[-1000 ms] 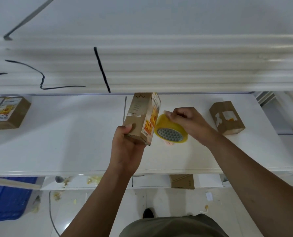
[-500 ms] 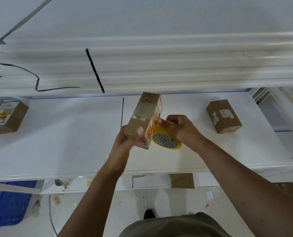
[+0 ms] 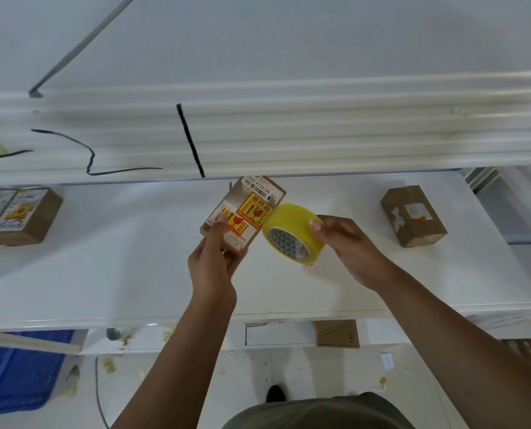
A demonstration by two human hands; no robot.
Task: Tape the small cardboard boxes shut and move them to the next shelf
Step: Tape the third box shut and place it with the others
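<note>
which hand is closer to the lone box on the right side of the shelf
Right. The right hand, gripping the yellow tape roll, is just left of the lone box with bare shelf between them. The left hand, holding the labelled box, is farther left, beyond the roll.

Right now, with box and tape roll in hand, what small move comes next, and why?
Probably pull the yellow tape roll across the held cardboard box: the right hand holds the roll at the box's edge; the left hand grips its lower end.

free shelf left, lone box right
</note>
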